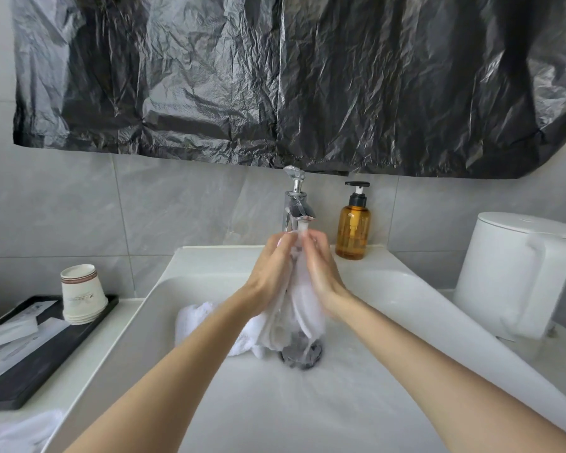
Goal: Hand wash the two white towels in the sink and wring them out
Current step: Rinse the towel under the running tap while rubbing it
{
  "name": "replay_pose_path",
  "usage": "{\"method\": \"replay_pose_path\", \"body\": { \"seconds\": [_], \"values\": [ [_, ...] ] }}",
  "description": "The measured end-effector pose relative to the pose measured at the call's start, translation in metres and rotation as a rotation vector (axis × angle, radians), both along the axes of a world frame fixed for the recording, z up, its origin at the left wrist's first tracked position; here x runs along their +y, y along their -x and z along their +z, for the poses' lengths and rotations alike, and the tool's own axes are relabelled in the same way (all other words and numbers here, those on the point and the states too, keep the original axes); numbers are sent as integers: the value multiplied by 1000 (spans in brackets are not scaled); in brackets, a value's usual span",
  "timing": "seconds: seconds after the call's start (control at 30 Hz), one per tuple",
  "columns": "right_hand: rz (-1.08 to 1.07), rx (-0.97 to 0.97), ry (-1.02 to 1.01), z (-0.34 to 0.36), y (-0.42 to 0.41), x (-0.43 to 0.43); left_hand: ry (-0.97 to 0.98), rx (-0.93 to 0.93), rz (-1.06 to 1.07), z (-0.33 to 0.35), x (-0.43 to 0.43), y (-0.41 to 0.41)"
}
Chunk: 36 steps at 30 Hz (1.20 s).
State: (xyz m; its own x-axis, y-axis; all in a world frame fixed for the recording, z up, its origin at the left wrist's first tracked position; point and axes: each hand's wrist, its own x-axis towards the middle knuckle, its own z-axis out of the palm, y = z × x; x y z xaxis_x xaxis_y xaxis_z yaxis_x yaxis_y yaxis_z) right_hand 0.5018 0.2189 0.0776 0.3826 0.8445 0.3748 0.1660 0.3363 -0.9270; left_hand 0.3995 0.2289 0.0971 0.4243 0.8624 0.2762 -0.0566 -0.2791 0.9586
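Observation:
A wet white towel [303, 302] hangs between my two hands under the chrome faucet [296, 204], where water runs onto its top. My left hand [272, 273] grips the towel's left side and my right hand [322, 269] grips its right side, fingertips close together near the spout. The towel's lower end trails into the white sink [389, 305] and bunches on the left of the drain [303, 354]. A second white towel [17, 433] lies on the counter at the lower left corner.
An amber pump bottle [353, 223] stands right of the faucet. A white kettle [517, 273] sits on the right counter. On the left, stacked paper cups [82, 294] rest on a black tray [30, 364] with packets. Black plastic sheeting [291, 76] covers the wall above.

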Motion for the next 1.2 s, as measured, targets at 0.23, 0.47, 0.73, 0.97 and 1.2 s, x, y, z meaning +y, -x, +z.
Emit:
{"method": "replay_pose_path", "body": {
  "seconds": [0.23,0.47,0.73,0.97,1.2],
  "values": [
    [-236,-147,36,-4,8,-5,-109,94,288,-15,6,-6],
    [-187,-633,-8,-1,-19,-17,-107,205,280,-17,18,-6],
    [264,-568,276,-7,-41,-13,341,-150,132,3,25,17],
    [312,-405,371,17,-45,-19,-52,266,349,0,37,28],
    [191,-302,283,25,-46,-17,-350,384,126,-14,24,19]
  ]
}}
